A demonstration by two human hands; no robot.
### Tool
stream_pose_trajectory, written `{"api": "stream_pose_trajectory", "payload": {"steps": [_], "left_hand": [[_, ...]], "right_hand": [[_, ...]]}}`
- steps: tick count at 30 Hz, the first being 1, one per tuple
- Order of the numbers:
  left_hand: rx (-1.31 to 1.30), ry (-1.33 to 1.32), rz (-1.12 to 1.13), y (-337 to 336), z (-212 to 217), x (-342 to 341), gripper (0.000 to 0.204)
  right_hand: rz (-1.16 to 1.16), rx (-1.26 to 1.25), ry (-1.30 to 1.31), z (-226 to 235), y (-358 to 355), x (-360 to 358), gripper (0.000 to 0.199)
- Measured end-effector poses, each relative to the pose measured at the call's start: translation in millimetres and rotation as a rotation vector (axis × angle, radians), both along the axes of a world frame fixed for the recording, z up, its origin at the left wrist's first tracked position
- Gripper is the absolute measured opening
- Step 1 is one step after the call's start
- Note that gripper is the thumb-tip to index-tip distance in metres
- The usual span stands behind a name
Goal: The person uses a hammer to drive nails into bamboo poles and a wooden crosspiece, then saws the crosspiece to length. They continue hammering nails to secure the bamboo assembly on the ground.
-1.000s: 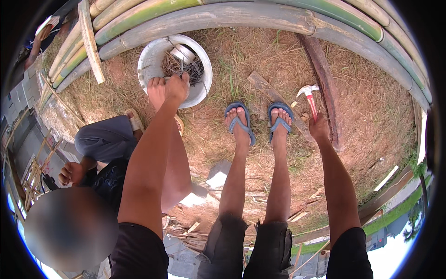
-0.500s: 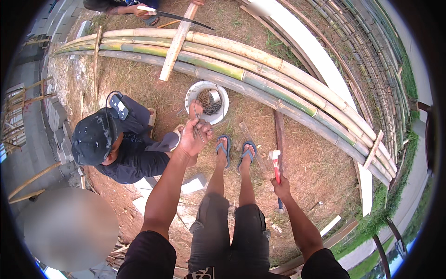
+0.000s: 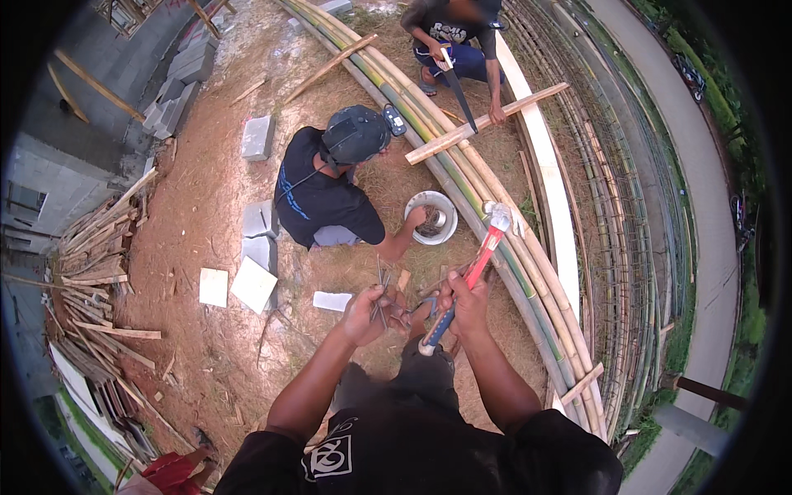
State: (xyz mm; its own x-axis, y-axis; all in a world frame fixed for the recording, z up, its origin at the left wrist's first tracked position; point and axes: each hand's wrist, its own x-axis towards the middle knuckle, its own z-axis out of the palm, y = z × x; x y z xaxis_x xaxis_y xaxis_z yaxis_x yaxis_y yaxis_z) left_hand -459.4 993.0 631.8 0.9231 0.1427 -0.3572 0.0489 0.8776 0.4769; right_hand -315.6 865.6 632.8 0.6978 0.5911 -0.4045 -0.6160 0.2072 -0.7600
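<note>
"What's the biggest thing out there?"

"The bundle of long green and tan bamboo poles. It curves across the right half, and the near end is partly covered by a short wooden crosspiece."

"And people?"

"A crouching person in a black shirt is left of the poles. At the top, a second person in dark clothes holds a saw with a dark blade at a pale wooden plank lying across the poles. That head is blurred and cut off by the upper edge."

"What's next down in size?"

"The round white bucket. The crouching person's hand reaches into it, so its fingertips and most of the contents are hard to make out."

"The hammer?"

"The red-and-blue-handled claw hammer is in the right hand, fingers wrapped round mid-handle and hiding that stretch. Its head overlaps the poles in view; I can't tell whether it touches."

"The left hand?"

"Its fingers are curled, grasping thin grey metal nails. They're too fine and too covered to count."
</note>
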Motion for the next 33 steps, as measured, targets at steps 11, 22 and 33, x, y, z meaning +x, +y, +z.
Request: {"api": "stream_pose_trajectory", "payload": {"steps": [11,22,33], "left_hand": [[0.044,0.23,0.816,-93,9,-442,0.035],[-0.049,0.182,0.756,-6,11,-498,0.038],[0.258,0.138,0.476,272,42,-506,0.041]], "right_hand": [[-0.007,-1.39,-0.695,-159,-109,-103,0.028],[0.987,-1.129,-0.409,-184,-127,-291,0.024],[1.225,-0.256,-0.243,-17,399,-396,0.022]]}}
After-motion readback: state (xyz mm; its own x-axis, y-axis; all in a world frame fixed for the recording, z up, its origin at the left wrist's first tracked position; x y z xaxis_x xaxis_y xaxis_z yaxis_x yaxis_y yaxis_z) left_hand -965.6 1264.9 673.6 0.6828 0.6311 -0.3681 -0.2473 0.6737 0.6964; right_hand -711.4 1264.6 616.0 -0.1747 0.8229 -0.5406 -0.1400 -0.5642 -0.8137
